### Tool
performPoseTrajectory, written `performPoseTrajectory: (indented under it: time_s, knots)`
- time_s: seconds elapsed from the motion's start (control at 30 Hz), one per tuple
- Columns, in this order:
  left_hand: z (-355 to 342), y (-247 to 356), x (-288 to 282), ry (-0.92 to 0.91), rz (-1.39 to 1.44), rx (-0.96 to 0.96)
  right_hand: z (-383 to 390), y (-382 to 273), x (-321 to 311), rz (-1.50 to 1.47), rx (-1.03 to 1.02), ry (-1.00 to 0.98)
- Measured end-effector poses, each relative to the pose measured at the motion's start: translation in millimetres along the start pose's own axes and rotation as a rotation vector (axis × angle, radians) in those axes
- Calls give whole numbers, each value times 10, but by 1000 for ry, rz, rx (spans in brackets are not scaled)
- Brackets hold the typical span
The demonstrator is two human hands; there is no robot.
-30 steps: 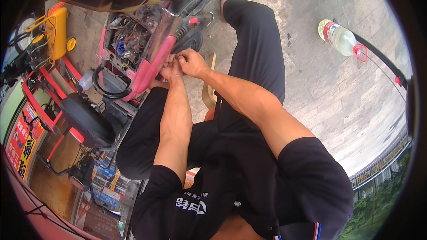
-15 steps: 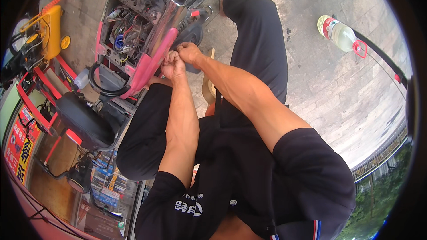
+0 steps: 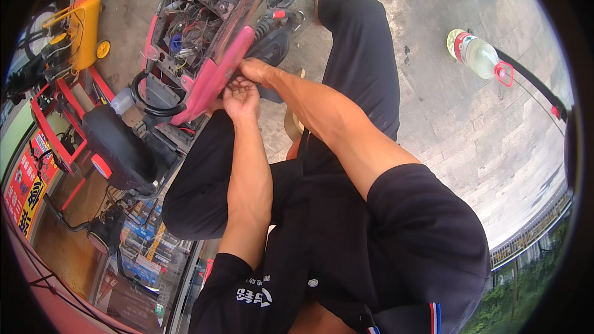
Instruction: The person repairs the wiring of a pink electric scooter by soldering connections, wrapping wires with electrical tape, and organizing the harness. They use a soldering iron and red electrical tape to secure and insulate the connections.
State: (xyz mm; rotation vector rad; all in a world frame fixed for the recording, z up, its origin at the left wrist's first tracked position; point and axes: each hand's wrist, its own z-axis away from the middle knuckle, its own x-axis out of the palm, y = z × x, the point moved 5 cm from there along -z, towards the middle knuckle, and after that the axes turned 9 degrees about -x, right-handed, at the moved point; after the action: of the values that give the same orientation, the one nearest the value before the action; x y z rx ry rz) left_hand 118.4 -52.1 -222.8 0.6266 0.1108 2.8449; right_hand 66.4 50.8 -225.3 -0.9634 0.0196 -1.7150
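A scooter with a pink body panel (image 3: 230,62) stands tilted before me, its front opened so a tangle of wiring (image 3: 192,38) shows. At the lower edge of that panel is my left hand (image 3: 241,97), palm up, its fingers loosely bent and apart, with nothing visible in the palm. Just above it, my right hand (image 3: 255,70) reaches against the panel's underside. Its fingertips are hidden by the panel and by the hand itself, so whatever they touch cannot be seen. A black shock absorber spring (image 3: 265,25) and a dark wheel part lie beyond the hands.
A large clear bottle (image 3: 477,54) of pale liquid with a red handle lies on the paved ground (image 3: 445,124) at right. To the left are a yellow container (image 3: 85,32), a red metal frame (image 3: 59,114) and a black seat (image 3: 120,148). My legs flank the work.
My left hand has uncurled from a fist and turned palm up. My right hand has shifted slightly left, its fingers now farther behind the panel. The whole view has shifted a little.
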Motion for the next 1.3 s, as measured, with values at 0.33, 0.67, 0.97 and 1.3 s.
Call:
performPoseTrajectory:
  time_s: [0.33, 0.67, 0.97, 1.3]
  knots:
    - [588, 65, 157, 150, -485, 90, 97, 120, -263, 843, -264, 131]
    - [1855, 422, 313, -212, -548, 379, 407, -689, -388, 2154, -570, -729]
    - [2453, 794, -399, -349, -341, 460, 913, -833, -289, 1998, -474, -458]
    - [2742, 1267, -224, -397, -472, 621, 944, 198, -103, 1885, 152, -479]
